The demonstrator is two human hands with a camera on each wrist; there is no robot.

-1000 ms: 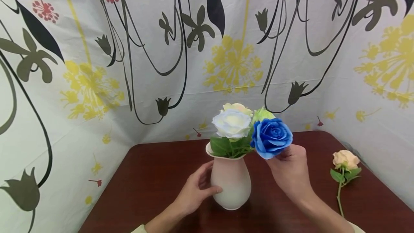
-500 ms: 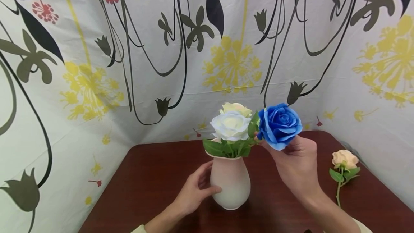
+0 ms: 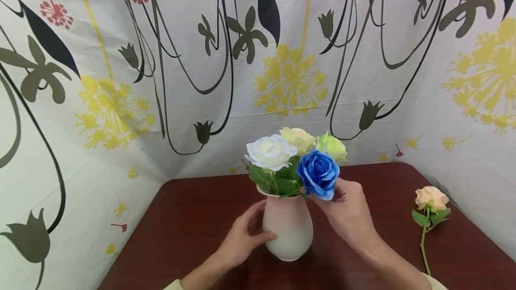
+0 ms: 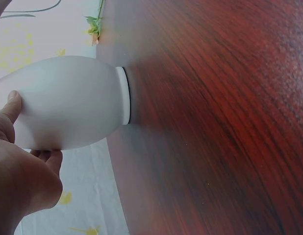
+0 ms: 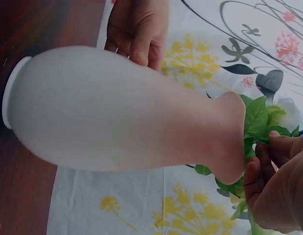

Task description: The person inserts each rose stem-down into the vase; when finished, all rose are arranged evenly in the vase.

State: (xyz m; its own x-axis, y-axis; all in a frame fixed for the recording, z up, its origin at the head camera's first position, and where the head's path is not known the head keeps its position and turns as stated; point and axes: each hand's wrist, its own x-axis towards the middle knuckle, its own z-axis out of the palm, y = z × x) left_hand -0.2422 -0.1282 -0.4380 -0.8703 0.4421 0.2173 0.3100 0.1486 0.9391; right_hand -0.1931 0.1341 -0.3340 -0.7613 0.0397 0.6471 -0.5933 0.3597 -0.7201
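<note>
A white vase stands upright on the table, its rim tinted pinkish. My left hand grips its left side, thumb in front and fingers curled behind; the left wrist view shows this hand against the vase body. With my right hand I pinch the stem of a blue rose just beside the vase mouth. In the right wrist view the thumb and fingers of that hand close on green leaves and stem at the rim. A white rose, a cream rose and a pale green rose cluster above the vase.
A peach rose with leaves lies on the right of the dark red-brown table. A white curtain printed with flowers surrounds the back and both sides.
My right hand rose slightly with the blue rose, then came down and left toward the vase mouth. The white rose shifted left. My left hand stays on the vase.
</note>
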